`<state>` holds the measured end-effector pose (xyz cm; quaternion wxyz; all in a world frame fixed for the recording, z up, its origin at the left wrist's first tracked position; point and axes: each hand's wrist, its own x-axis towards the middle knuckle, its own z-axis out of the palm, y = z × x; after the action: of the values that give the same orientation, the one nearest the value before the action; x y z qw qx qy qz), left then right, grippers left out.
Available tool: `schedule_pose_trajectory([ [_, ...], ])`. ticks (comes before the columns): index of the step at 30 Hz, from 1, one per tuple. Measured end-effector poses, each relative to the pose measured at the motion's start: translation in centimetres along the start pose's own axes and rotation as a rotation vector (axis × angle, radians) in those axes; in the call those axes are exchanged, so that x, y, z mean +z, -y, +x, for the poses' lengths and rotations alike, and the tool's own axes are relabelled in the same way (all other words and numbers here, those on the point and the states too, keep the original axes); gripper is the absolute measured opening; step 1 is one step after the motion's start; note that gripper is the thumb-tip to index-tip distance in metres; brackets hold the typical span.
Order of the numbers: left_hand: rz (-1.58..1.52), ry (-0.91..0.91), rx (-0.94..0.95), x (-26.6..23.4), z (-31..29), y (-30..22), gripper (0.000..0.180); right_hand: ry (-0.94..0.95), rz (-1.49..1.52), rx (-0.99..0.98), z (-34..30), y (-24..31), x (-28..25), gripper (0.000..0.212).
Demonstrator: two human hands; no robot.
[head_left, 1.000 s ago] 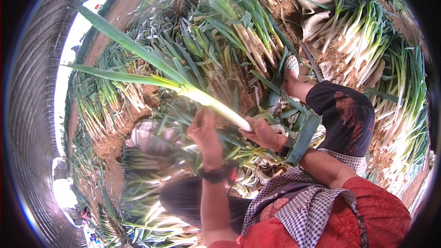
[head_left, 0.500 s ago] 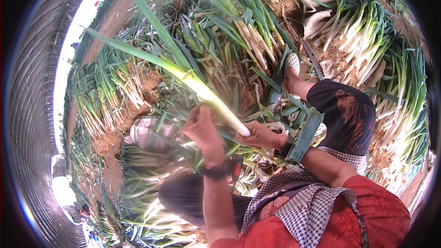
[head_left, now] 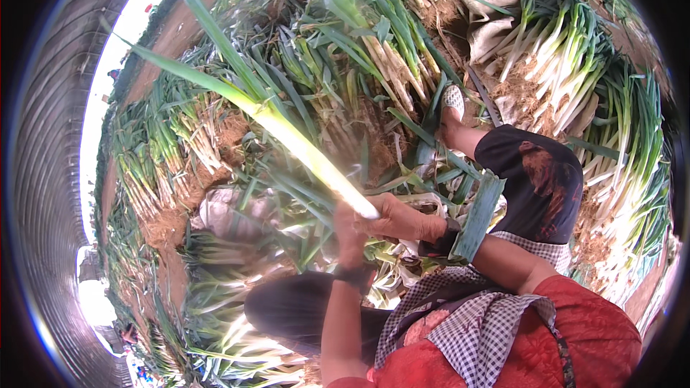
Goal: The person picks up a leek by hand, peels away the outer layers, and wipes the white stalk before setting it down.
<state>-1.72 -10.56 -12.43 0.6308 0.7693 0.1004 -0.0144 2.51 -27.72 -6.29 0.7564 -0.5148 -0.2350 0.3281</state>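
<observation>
A long leek [head_left: 305, 147] slants across the middle, its white base toward me and its green leaves pointing to the far left. Closed around the base end is my right hand [head_left: 404, 217]. Just below that end, my left hand [head_left: 350, 233] is smeared by motion, with its fingers partly behind the leek. Whether it touches the stem I cannot tell. A broad green leaf strip [head_left: 478, 217] lies over my right wrist, beside a dark band. Loose peeled leaves [head_left: 388, 273] gather beneath my hands, between my legs.
Heaps of leeks with brown roots [head_left: 162, 223] surround me on the left. White-stemmed leeks [head_left: 568, 57] are stacked at the far right. A pale sack-like bundle [head_left: 233, 212] sits left of my hands. My right foot [head_left: 453, 104] rests among leaves. A ribbed curved wall [head_left: 50, 136] runs along the left.
My left hand has moved down and toward my right hand, from partway up the stem to near its base. The leek has shifted slightly to the left.
</observation>
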Motion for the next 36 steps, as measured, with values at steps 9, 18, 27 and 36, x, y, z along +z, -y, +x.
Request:
schedule_pose_trajectory([
  [9, -0.445, -0.354, 0.271, 1.7, 0.1, -11.1, 0.020, -0.027, -0.082, 0.050, 0.0, 0.5, 0.4, 0.028],
  [18, -0.464, -0.355, 0.281, 1.1, -0.8, -12.1, 0.021, -0.031, -0.168, 0.008, -0.3, -0.8, 1.4, 0.026],
  [27, -0.182, -0.630, 0.342, 1.3, -0.9, -12.1, 0.017, -0.177, -0.312, -0.005, 0.0, -1.6, 2.5, 0.020],
  [36, 0.532, -0.452, 0.680, 1.1, -3.1, -11.9, 0.016, -0.273, -0.491, -0.121, 0.3, -3.2, 1.9, 0.025],
])
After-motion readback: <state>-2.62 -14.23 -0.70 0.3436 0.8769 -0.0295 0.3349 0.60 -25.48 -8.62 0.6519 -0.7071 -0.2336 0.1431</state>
